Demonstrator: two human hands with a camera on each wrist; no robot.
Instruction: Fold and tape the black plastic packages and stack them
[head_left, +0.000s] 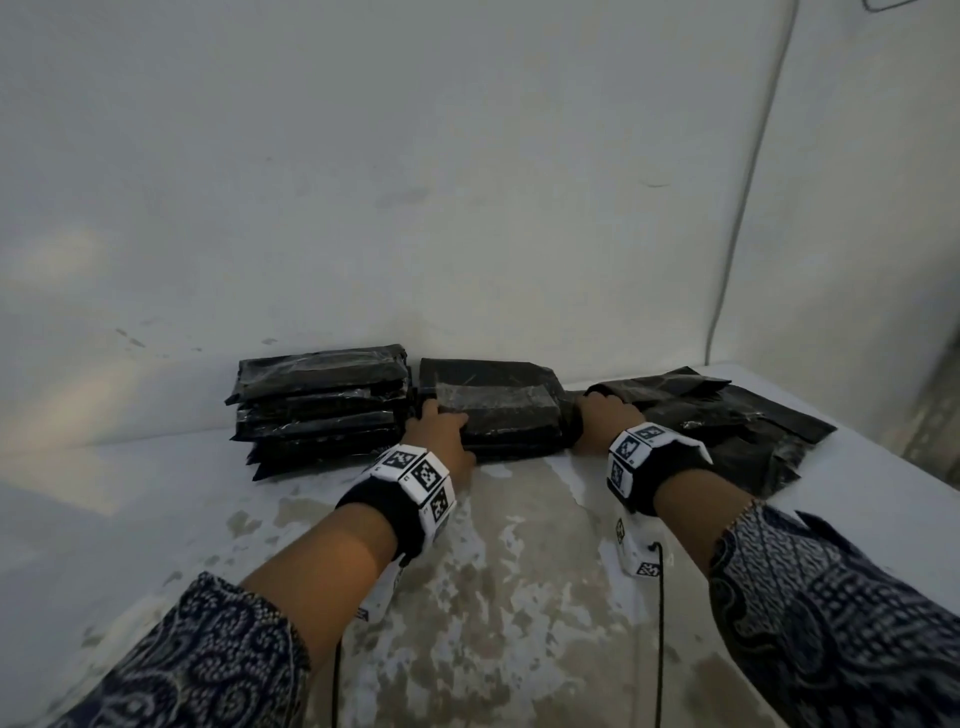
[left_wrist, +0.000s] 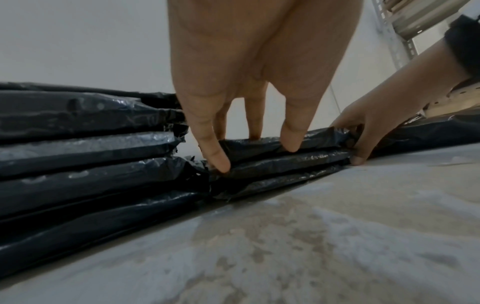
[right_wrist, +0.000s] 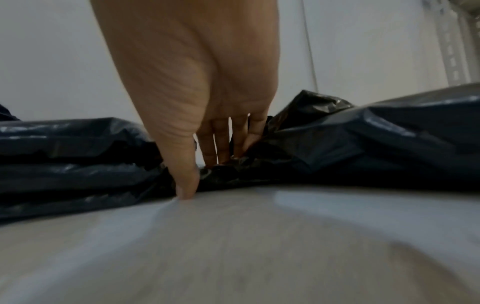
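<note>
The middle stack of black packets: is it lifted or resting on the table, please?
Resting. The middle stack sits flat on the table with no gap beneath; left hand and right hand hold its ends.

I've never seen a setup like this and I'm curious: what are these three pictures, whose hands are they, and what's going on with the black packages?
No machine here: a person works with bare hands, wearing a band of printed square markers on each wrist. The wide picture comes from a camera on the head, looking down; the other two come from close-up cameras worn on the left and right wrist. On the worn white table lie a tall stack of black plastic-wrapped packets, a lower middle stack and a loose pile of black bags. The left hand grips the middle stack's left end, the right hand its right end.
</note>
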